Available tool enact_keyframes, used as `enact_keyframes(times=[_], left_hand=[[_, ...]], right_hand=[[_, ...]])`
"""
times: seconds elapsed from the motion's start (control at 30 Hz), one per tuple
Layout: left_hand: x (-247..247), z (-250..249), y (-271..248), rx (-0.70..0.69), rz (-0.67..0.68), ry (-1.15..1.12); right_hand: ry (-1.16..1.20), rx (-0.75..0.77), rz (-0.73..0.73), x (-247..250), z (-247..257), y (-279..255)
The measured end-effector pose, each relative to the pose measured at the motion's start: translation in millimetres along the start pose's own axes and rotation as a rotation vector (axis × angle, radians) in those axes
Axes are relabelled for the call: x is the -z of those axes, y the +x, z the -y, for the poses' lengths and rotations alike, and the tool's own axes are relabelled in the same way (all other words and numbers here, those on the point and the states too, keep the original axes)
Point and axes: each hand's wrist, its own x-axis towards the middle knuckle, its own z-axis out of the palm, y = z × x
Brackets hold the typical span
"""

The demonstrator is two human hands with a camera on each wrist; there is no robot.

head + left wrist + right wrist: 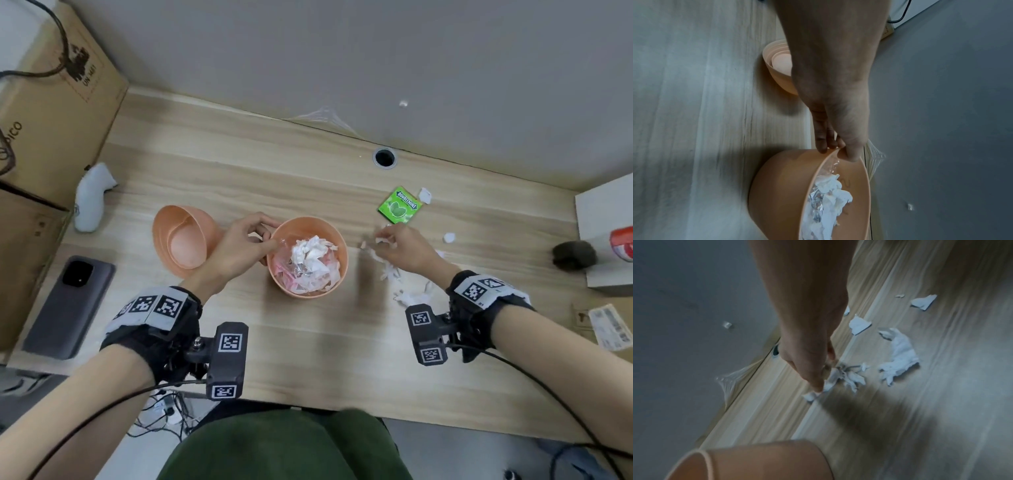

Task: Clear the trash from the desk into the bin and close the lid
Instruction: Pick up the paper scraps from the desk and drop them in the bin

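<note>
A small peach bin [337, 274] stands mid-desk, holding crumpled white tissue, foil and clear plastic [310, 255]. My left hand [263, 240] pinches its left rim, thumb inside and fingers outside [838, 149]. The peach lid [181, 240] lies on its side just left of the bin. To the right, my right hand [385, 240] pinches a bunch of torn white paper scraps [840, 379] on the desk. More scraps [407, 294] lie around and under that hand. A green gum wrapper [399, 206] lies further back.
A dark phone [68, 305] and a white controller [90, 202] lie at the left, beside cardboard boxes [51, 113]. A white box [606, 233] with a red can and a dark round object [573, 255] sits at the right. A cable hole [384, 157] is at the back.
</note>
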Motion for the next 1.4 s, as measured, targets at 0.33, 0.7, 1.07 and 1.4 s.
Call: enact_keyframes(times=[0.33, 0.7, 1.07, 1.4], left_hand=[[-1.1, 6.5, -6.4, 0.017, 0.016, 0.006], [-24.9, -1.8, -7.3, 0.016, 0.073, 0.017], [-44.1, -6.0, -8.9, 0.017, 0.098, 0.029], [-51.8, -8.9, -6.3, 0.027, 0.092, 0.046]], right_hand=[[-0.052, -0.024, 0.056, -31.9, -5.9, -27.4], [0.414, 0.253, -0.217, 37.0, 80.3, -58.2], [0.247, 0.291, -0.067, 35.3, 57.9, -85.4], [0.353, -0.682, -0.098, -22.3, -75.9, -127.1]])
